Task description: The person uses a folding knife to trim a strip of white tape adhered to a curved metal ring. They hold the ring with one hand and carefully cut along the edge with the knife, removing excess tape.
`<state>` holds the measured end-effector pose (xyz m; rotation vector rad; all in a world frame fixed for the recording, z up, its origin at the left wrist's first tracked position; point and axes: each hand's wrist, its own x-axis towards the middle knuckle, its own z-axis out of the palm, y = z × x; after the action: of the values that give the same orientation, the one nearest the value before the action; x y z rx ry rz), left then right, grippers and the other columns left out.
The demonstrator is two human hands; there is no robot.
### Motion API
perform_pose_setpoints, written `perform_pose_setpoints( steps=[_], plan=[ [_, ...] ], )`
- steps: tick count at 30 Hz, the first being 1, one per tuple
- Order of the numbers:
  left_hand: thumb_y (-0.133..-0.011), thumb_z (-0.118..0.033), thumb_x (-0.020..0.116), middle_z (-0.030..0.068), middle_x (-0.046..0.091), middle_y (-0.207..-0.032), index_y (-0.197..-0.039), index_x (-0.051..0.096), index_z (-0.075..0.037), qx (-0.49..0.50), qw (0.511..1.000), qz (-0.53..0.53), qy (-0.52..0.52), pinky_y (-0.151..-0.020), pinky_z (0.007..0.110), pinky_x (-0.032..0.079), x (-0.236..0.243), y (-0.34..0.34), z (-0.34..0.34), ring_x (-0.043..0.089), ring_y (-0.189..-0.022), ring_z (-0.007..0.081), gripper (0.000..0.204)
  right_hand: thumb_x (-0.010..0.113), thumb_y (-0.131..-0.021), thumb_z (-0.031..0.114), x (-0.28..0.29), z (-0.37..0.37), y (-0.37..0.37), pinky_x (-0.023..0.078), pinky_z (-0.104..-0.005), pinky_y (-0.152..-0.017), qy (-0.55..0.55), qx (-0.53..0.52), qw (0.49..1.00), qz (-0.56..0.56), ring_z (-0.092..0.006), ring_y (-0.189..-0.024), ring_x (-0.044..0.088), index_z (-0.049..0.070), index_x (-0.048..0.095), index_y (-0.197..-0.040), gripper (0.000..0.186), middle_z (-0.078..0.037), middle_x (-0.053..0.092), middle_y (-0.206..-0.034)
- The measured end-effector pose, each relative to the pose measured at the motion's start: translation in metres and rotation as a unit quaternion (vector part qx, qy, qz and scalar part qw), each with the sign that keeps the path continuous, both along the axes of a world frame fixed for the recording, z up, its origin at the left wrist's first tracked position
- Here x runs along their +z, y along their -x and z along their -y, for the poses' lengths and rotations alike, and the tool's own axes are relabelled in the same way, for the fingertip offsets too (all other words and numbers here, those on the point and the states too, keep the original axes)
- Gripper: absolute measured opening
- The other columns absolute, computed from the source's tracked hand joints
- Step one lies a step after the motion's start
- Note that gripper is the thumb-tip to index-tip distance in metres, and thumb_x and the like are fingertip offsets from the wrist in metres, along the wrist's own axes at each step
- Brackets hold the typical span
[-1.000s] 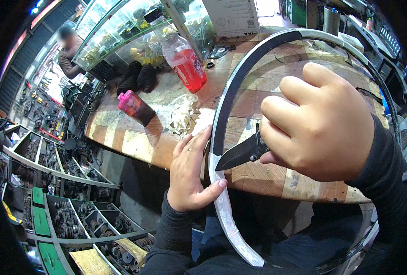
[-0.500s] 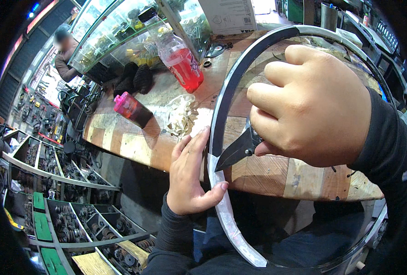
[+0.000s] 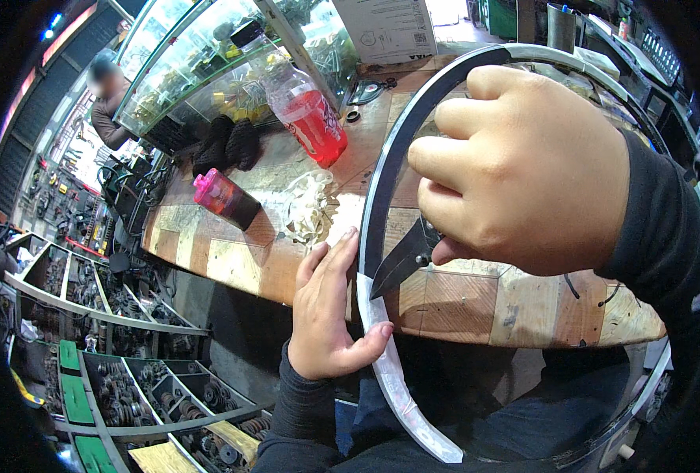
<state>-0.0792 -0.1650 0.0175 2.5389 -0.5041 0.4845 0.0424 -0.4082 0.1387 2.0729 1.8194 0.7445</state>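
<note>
I'm seeing a bottle of red liquid (image 3: 312, 124) standing on the wooden bench (image 3: 233, 264) near a glass cabinet (image 3: 188, 75); a pink-capped container (image 3: 228, 200) is sitting nearby. Another person (image 3: 107, 120) is showing beyond the cabinet, and green-fronted divided trays (image 3: 76, 398) are holding metal parts.

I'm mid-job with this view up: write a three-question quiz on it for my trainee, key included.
1. Which hand grips the black knife?
2. True or false: the thumb of the left hand is held well away from the hoop.
3. What lies on the bench between the pink-capped container and the hoop?
A) a hammer
B) a loose heap of pale strips
C) a green cup

Key:
1. The right hand.
2. False; it lies over the hoop's white section.
3. B.
</note>
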Motion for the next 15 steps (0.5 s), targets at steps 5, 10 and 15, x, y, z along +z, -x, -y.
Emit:
perform_pose_setpoints(
  steps=[5, 10, 15],
  plan=[
    [-0.066, -0.045, 0.069, 0.0295, 0.053, -0.136, -0.14, 0.041, 0.011, -0.001, 1.0, 0.002, -0.006, -0.114, 0.051, 0.027, 0.0, 0.0, 0.0, 0.051, -0.13, 0.0391, 0.097, 0.073, -0.079, 0.042, 0.0, 0.0, -0.006, 0.049, -0.0331, -0.08, -0.003, 0.011, 1.0, 0.0, -0.0179, -0.085, 0.064, 0.005, 0.07, -0.081, 0.036, -0.004, 0.063, -0.085],
    [-0.065, -0.045, 0.069, 0.0292, 0.053, -0.137, -0.14, 0.041, 0.011, -0.002, 1.0, 0.003, -0.006, -0.114, 0.051, 0.027, -0.001, -0.001, 0.001, 0.051, -0.13, 0.0389, 0.097, 0.074, -0.078, 0.041, -0.005, 0.0, -0.014, 0.049, -0.033, -0.079, -0.007, 0.017, 1.0, -0.015, -0.0179, -0.083, 0.063, 0.007, 0.068, -0.077, 0.035, -0.003, 0.061, -0.083],
    [-0.066, -0.045, 0.069, 0.0288, 0.053, -0.137, -0.14, 0.042, 0.01, 0.008, 1.0, -0.003, -0.005, -0.115, 0.05, 0.026, 0.002, 0.001, 0.001, 0.051, -0.13, 0.0392, 0.097, 0.074, -0.078, 0.041, 0.001, -0.004, -0.014, 0.049, -0.033, -0.079, 0.004, 0.013, 0.999, -0.045, -0.0182, -0.084, 0.063, 0.008, 0.067, -0.076, 0.034, -0.002, 0.061, -0.082]
  ],
)
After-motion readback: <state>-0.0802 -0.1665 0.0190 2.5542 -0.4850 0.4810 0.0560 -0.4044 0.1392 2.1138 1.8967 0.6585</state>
